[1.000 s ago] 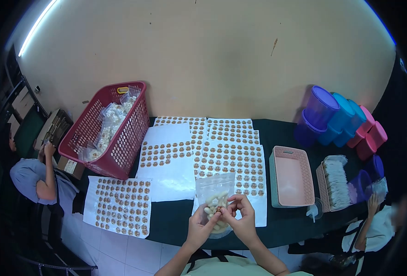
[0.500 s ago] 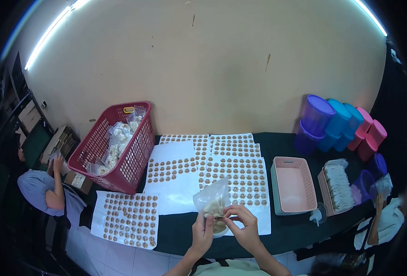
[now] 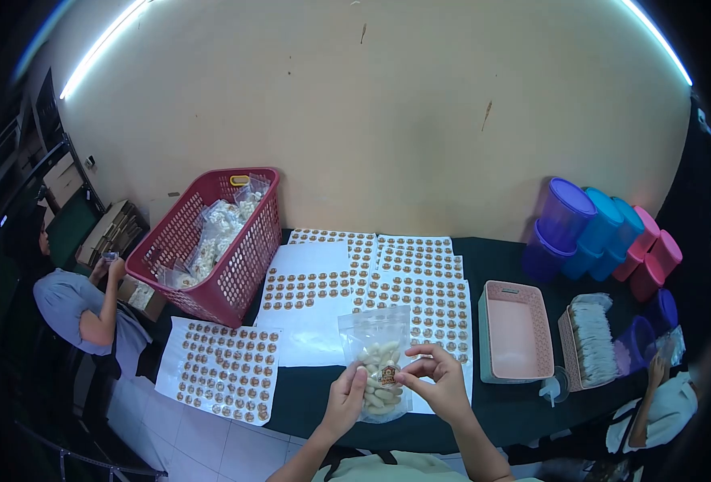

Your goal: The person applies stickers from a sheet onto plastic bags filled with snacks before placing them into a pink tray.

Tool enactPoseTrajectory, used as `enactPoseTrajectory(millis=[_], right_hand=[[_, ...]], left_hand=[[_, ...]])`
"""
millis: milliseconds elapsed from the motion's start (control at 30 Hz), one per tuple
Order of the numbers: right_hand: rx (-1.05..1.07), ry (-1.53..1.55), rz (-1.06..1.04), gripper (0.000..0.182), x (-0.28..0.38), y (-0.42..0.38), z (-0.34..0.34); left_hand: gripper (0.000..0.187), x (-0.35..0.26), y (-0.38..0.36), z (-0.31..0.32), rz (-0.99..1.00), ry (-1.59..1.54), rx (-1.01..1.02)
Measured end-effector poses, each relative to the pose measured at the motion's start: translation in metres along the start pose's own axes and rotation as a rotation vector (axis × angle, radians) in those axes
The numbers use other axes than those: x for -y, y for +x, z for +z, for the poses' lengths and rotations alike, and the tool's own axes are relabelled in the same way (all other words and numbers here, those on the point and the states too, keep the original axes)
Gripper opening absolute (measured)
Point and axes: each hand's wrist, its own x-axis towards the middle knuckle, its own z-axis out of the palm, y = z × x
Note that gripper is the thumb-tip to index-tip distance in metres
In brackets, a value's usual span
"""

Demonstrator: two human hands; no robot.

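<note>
My left hand point(image 3: 345, 400) grips the left side of a clear zip pouch point(image 3: 378, 323) filled with pale, oblong pieces. The pouch stands upright, facing me, above the table's near side. A brown round sticker point(image 3: 388, 374) shows on its front. My right hand point(image 3: 438, 384) is at the pouch's right side, thumb and forefinger bent in a pinch at the sticker's right edge. How firmly they hold it is hard to see. Behind the pouch lie white sheets point(image 3: 311, 337) with rows of the same round stickers.
A red basket point(image 3: 265, 233) with filled bags stands left, beside another sticker sheet point(image 3: 180, 353). To the right are a pink tray point(image 3: 518, 329), a basket of stacked packets point(image 3: 595, 337) and coloured tubs point(image 3: 564, 210). One co-worker point(image 3: 82, 309) is at left, another point(image 3: 661, 406) at right.
The pouch has turned from tilted to upright, its front now facing me. The sticker now shows on the front, with my right fingers at its edge. The view has shifted slightly.
</note>
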Motion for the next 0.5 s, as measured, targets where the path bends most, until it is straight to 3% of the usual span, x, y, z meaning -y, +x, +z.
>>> enactPoseTrajectory(millis=[67, 333, 500], right_hand=[[-0.005, -0.081, 0.002, 0.037, 0.0, 0.0, -0.002], [-0.028, -0.123, -0.041, 0.033, 0.005, 0.005, -0.006], [-0.026, -0.169, -0.074, 0.036, 0.006, 0.007, -0.006]], left_hand=[[0.035, 0.002, 0.001, 0.003, 0.031, 0.009, -0.005], [0.035, -0.011, 0.01, 0.012, 0.062, -0.08, 0.049], [0.045, -0.004, 0.01, 0.008, 0.025, -0.052, 0.127]])
